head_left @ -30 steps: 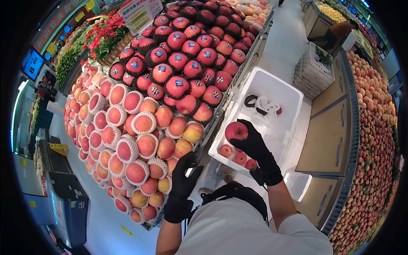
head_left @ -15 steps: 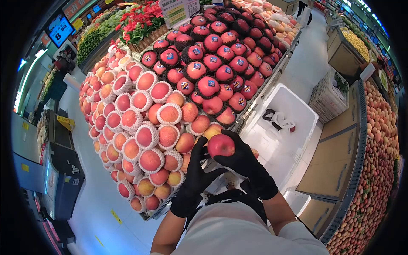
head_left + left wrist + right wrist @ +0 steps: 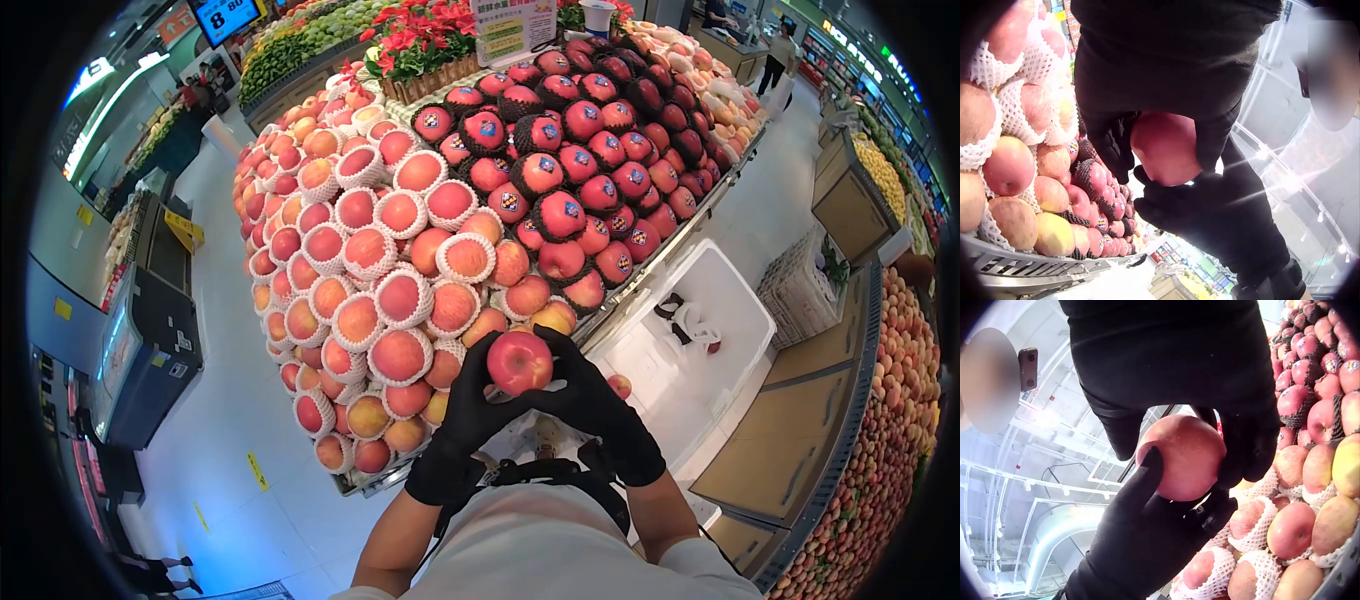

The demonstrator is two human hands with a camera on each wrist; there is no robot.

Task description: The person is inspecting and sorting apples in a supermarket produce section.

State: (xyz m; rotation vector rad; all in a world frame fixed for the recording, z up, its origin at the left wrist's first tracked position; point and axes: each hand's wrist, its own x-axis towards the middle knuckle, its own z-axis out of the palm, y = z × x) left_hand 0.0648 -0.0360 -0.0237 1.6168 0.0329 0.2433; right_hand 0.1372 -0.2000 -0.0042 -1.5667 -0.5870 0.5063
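Above the front edge of the apple display [image 3: 420,250], we hold one bare red apple [image 3: 519,361] cupped between both gloved hands, left hand [image 3: 463,405] and right hand [image 3: 590,400] curled around it. By our judgement it is lifted but not yet placed; more apples remain in the white crate [image 3: 745,320].

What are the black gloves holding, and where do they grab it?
A red apple. The left hand and the right hand cup it from opposite sides, fingers curled round its sides.
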